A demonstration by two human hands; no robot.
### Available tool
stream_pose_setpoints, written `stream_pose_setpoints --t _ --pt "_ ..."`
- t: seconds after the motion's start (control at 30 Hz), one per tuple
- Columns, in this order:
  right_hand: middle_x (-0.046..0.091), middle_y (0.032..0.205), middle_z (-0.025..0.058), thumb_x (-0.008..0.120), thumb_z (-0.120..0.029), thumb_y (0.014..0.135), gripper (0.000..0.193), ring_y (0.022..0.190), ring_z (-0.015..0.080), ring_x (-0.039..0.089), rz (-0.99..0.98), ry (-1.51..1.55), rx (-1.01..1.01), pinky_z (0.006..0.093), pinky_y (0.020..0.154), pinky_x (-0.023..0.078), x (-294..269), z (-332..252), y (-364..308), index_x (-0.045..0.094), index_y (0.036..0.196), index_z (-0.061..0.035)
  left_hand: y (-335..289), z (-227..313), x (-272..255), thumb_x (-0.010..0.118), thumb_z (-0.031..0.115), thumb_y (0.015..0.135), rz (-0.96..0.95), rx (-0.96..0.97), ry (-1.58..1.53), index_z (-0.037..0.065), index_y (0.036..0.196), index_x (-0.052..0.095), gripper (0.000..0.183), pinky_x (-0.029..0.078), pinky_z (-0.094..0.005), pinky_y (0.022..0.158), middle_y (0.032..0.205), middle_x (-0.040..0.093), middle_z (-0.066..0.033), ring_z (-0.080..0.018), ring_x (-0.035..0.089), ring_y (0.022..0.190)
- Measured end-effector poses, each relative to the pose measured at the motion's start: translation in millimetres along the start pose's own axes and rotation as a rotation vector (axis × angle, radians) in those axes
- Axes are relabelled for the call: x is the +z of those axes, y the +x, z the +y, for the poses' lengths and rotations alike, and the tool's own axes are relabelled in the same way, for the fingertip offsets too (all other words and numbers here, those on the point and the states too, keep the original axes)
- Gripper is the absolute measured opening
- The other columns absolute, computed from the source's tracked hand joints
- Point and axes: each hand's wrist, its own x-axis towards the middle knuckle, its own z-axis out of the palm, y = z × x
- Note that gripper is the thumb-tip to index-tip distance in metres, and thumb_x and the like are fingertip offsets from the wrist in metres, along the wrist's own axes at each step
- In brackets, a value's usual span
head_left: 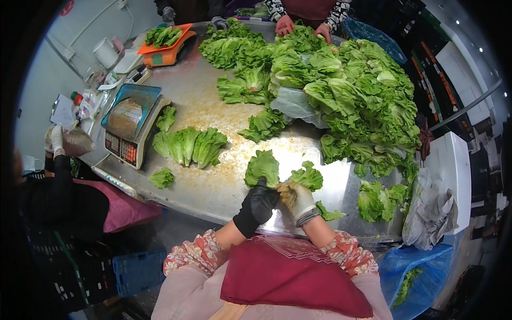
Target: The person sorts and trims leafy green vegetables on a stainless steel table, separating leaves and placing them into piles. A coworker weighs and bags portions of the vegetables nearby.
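My left hand point(260, 205), in a black glove, is closed on a small head of lettuce point(263, 169) near its stem end, with the leaves pointing away from me. Against that stem end my right hand point(295, 198), in a stained white glove, has its fingers curled together. What they hold, if anything, is hidden. Just beyond it is a loose lettuce leaf point(307, 176); whether the fingers touch it I cannot tell. Another leaf point(329, 212) lies on the metal table point(208, 194) beside my right wrist.
A big lettuce pile point(368, 90) covers the table's far right. To the left stand a scale point(130, 125), an orange scale point(166, 49) and trimmed lettuces point(190, 146). A blue-lined bin point(421, 277) is at lower right. Co-workers stand at left point(64, 197) and across point(309, 10).
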Motion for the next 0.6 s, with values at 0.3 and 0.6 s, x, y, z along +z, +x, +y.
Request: stream_pose_setpoints --t 0.3,0.6 --pt "0.058 0.072 0.0082 0.066 -0.020 0.076 0.018 0.059 0.0150 0.055 -0.050 -1.219 -0.677 0.0287 0.054 0.044 0.7 4.4 -3.4 0.059 0.080 -0.0040 -23.8 -1.7 78.4 0.052 0.013 0.089 0.409 0.188 1.071 0.006 0.113 0.050 0.024 0.049 -0.0290 0.079 0.102 0.056 -0.0070 -0.0179 0.057 0.090" --pt "0.060 0.075 0.0079 0.060 -0.014 0.082 0.021 0.059 0.0138 0.058 -0.057 -0.280 -0.200 0.0251 0.050 0.046 1.3 -6.4 -1.9 0.054 0.096 -0.0001 -14.0 -2.0 57.1 0.052 0.017 0.089 0.323 0.213 0.394 0.006 0.106 0.053 0.020 0.050 -0.0349 0.078 0.094 0.061 -0.0097 -0.0229 0.060 0.082"
